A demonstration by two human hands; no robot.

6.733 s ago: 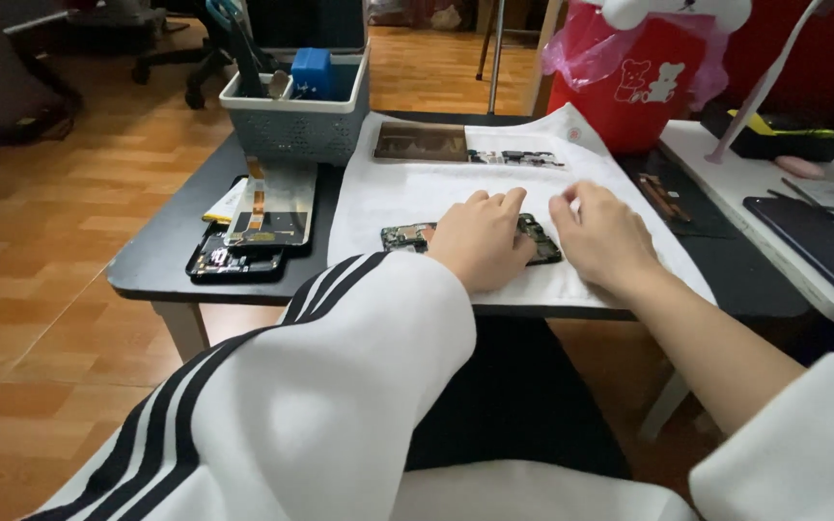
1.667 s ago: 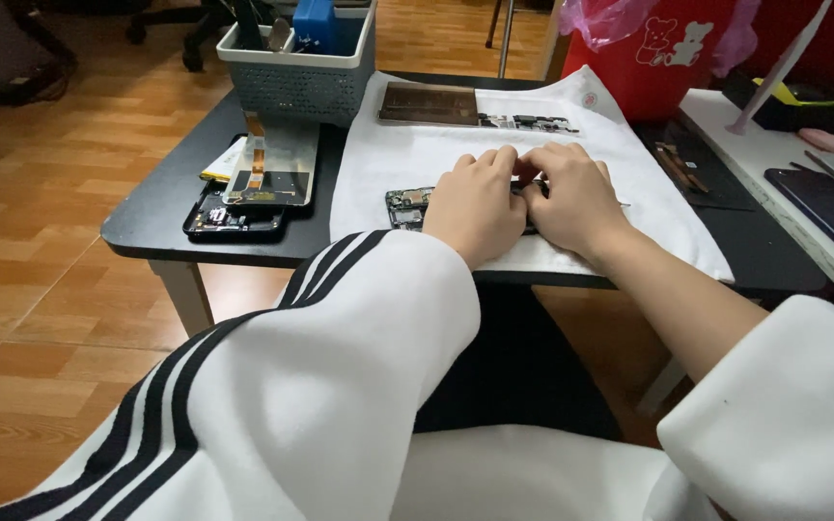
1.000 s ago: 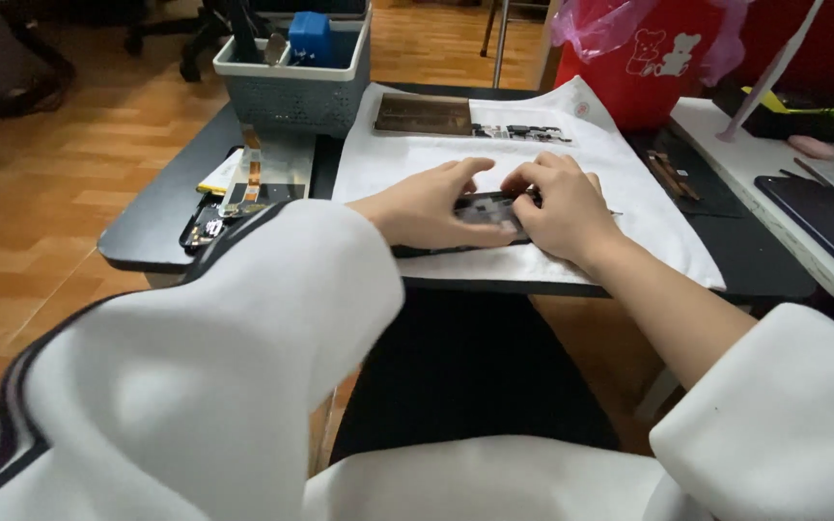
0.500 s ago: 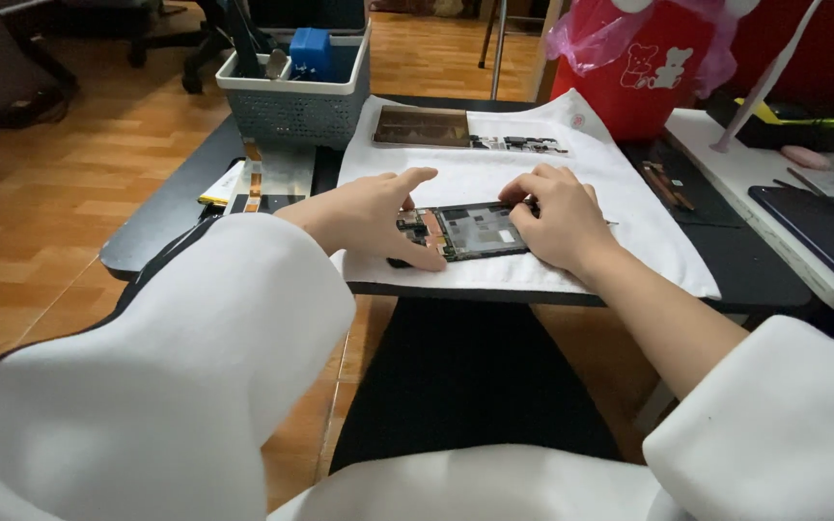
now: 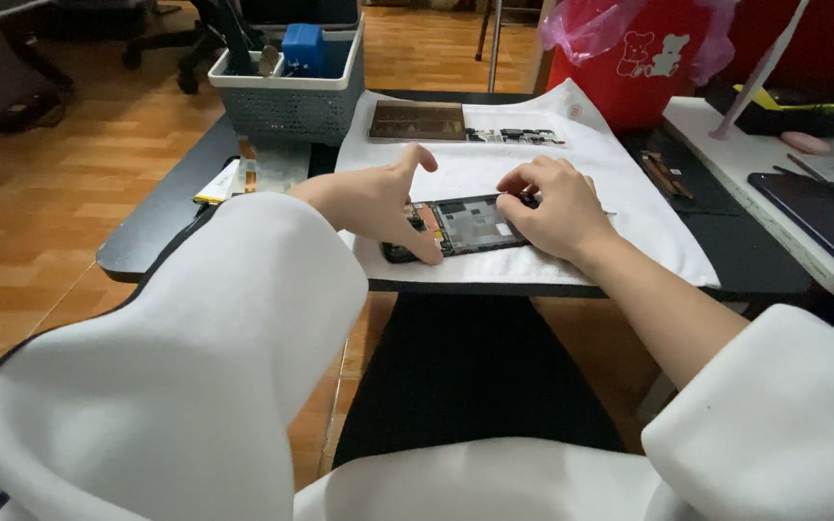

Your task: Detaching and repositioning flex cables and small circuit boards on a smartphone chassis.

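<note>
Left hand (image 5: 378,205) is lifted since earlier, fingers spread, thumb pressed on opened phone (image 5: 460,227); right hand (image 5: 554,207) is curled at its far edge, grip contents unclear.

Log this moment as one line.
left hand: steadies opened black phone on white cloth | right hand: on phone's right end | grey basket: behind

- Left hand (image 5: 378,207): bare; no ring, watch or glove visible.
- Right hand (image 5: 552,207): bare likewise, forearm uncovered behind it.
- Left sleeve (image 5: 195,357): white, thick soft fabric, wide cuff just behind the hand; dark stripe at its lower edge.
- Right sleeve (image 5: 774,415): white, loose, pushed well back from the hand.
</note>
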